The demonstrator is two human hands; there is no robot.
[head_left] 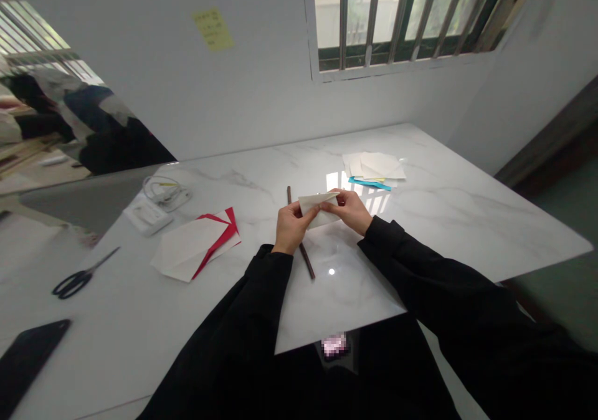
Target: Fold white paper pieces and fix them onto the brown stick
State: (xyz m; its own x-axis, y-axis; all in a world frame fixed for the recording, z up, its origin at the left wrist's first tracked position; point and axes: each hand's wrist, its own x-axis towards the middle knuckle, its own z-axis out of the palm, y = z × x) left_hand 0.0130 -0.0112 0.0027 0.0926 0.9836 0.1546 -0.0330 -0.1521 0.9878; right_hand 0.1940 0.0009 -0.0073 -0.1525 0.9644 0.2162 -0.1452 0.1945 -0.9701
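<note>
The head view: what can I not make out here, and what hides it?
In the head view:
Folded white paper: its middle is hidden by the left hand and right hand.
Dark brown stick: partly hidden behind the left hand.
Blue sheet: mostly covered by white sheets.
Black slab: cut off by the left edge.
Pink patch: blurred, cannot tell what it is.

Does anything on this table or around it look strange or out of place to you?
Yes. A small pixelated pink blur sits just below the near edge of the white marble-patterned tabletop, so what lies there cannot be recognised. Also, the pale yellow paper sticky note on the white wall hangs tilted.
</note>
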